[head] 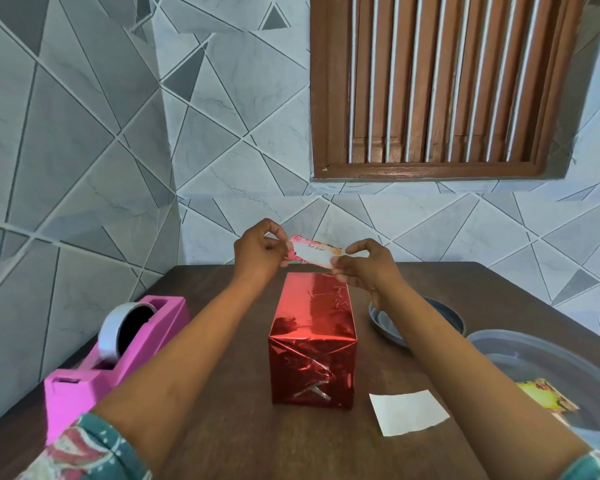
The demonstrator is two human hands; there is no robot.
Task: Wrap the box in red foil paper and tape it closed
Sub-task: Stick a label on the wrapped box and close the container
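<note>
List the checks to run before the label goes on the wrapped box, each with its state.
Box covered in foil: ok on visible faces.
Near end taped: ok, tape strips cross the folds.
Far end taped: cannot tell, hidden.
Label gripped: ok, left hand and right hand pinch its ends.
Label stuck down: not ok, held above the far end.
Tape dispenser within reach: ok, close on the left.

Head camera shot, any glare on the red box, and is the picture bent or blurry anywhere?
In the head view the red box shows bright glare streaks on its foil top; the head view's wide angle bows the window frame; also in the head view, the card pinched by the left hand and right hand is slightly soft, its writing barely readable.
</note>
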